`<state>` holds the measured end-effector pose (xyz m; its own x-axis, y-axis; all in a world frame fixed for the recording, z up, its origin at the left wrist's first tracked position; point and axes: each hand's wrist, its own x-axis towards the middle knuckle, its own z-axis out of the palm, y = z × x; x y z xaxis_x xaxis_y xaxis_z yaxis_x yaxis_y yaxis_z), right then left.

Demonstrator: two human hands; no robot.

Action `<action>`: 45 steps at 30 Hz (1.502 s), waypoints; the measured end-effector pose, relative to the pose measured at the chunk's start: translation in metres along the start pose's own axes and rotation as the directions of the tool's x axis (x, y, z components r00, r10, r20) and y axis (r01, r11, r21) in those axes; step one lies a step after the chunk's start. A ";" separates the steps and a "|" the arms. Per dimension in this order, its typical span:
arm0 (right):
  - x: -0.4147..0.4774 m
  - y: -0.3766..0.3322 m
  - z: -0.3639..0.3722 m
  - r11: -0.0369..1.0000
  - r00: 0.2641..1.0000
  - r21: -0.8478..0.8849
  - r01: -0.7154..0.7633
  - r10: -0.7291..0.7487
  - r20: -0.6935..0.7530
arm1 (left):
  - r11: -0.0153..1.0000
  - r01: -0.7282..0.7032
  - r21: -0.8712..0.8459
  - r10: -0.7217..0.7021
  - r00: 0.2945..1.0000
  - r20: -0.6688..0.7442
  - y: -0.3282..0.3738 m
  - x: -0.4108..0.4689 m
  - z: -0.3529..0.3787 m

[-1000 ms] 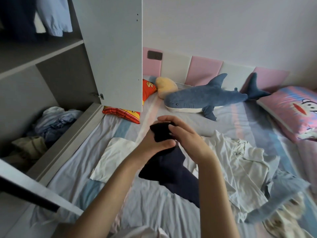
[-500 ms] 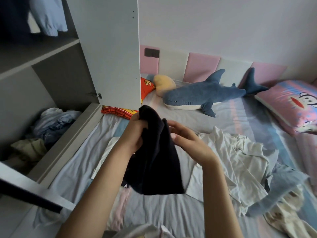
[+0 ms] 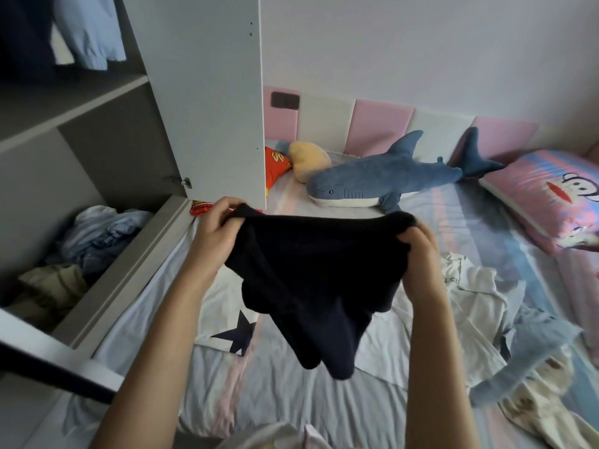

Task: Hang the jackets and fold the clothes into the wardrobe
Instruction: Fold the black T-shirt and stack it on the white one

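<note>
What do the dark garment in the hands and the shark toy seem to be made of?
The dark garment: probably soft knit or fleece, matte; droops limply, no shine. The shark toy: plush fabric, likely stuffed; fuzzy blue surface, rounded body.

Light: dim, soft daylight, even across the frame.
Shadows: deep in the upper left.
Blur: lower right smeared.
Edges: wide-angle bending.

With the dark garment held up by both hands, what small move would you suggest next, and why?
Probably lower the dark garment flat onto the bed to fold it: the left hand and right hand grip its top corners and it hangs spread, unfolded.
</note>
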<state>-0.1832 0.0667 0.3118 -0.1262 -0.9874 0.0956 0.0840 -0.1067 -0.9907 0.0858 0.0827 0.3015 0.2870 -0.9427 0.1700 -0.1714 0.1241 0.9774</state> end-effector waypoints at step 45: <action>-0.001 -0.013 -0.047 0.799 0.777 -0.410 0.440 -0.568 -0.273 | 0.825 -0.176 0.537 0.150 0.984 0.091 -0.043 0.032 0.015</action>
<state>-0.2309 0.0745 0.3202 -0.4152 -0.6745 0.6105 -0.3934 -0.4719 -0.7890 0.0879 0.0425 0.2634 0.1711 -0.9376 0.3027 -0.6979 0.1015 0.7090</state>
